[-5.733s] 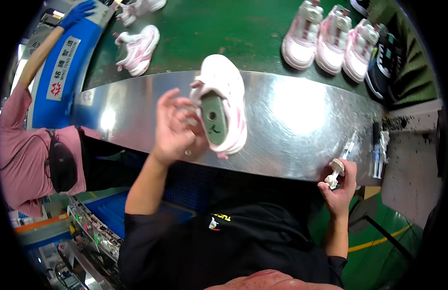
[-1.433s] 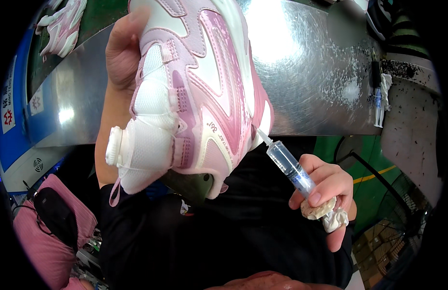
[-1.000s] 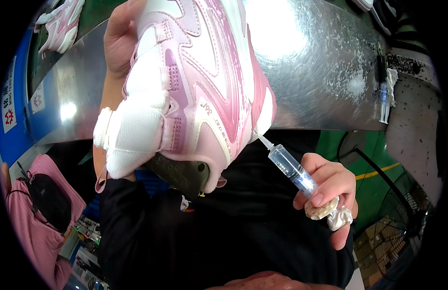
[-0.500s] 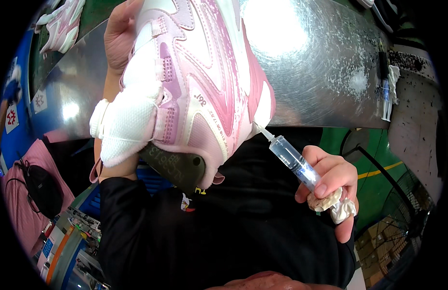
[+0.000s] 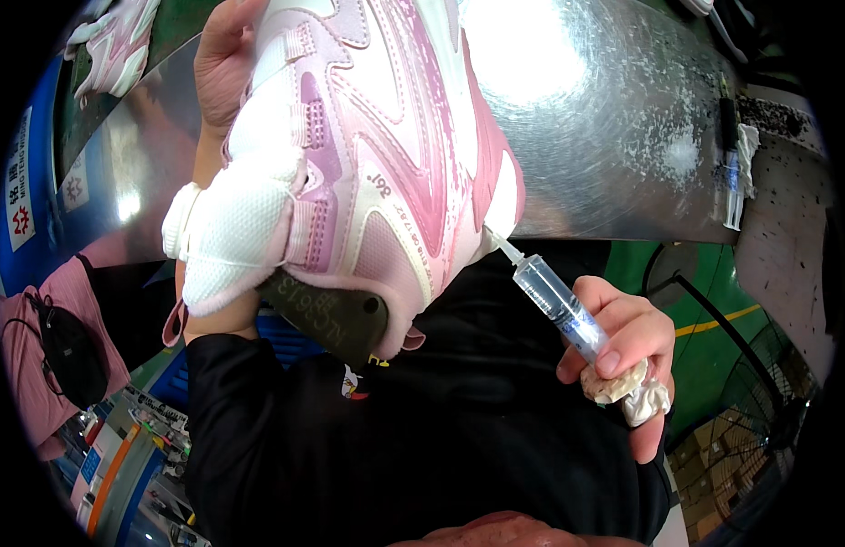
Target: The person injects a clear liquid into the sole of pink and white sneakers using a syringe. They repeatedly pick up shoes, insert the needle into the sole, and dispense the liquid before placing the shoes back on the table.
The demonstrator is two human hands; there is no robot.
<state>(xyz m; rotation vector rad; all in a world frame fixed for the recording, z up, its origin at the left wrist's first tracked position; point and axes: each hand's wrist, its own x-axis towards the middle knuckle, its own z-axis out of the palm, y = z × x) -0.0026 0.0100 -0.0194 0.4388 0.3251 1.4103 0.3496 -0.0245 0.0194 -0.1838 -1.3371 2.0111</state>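
A pink and white sneaker (image 5: 377, 137) fills the upper middle, heel toward me, with a dark shoe last (image 5: 326, 319) inside it. My left hand (image 5: 226, 77) grips it from the far left side; most of those fingers are hidden behind it. My right hand (image 5: 623, 346) is closed round a clear syringe (image 5: 559, 301) partly filled with clear liquid. The syringe's thin tip touches the seam between upper and sole near the heel. A crumpled whitish wad (image 5: 646, 401) sits in my right hand by the syringe's rear end.
A shiny metal table (image 5: 605, 118) with white specks lies beyond the shoe. Another syringe (image 5: 733, 191) rests at its right edge. A second pink sneaker (image 5: 117, 50) is at far left. A black fan (image 5: 760, 401) stands at right; a black bag (image 5: 71, 351) hangs at left.
The sneaker has tilted slightly, its heel edge shifting a little to the right. The syringe tip has moved slightly right with it, still at the seam.
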